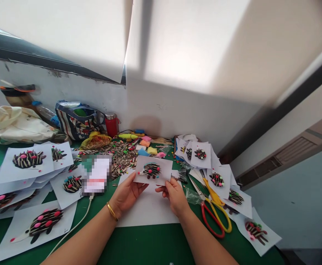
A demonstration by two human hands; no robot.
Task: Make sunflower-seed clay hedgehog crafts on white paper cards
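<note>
Both my hands hold up a small white card [153,170] bearing a hedgehog made of striped sunflower seeds and coloured dots. My left hand [127,194] grips its lower left edge, thumb on the front. My right hand [174,195] pinches its lower right edge. A gold bangle [112,211] sits on my left wrist. Under the hands lies a plain white sheet [147,209] on the green table [138,244].
Finished hedgehog cards lie at the left [28,160] and right [218,179]. A heap of sunflower seeds [122,152] and clay lumps [149,149] sit behind. Yellow scissors [217,206] and red scissors [209,221] lie right. A striped bag [76,121], a red flask [111,124] and a white cable [78,224] are nearby.
</note>
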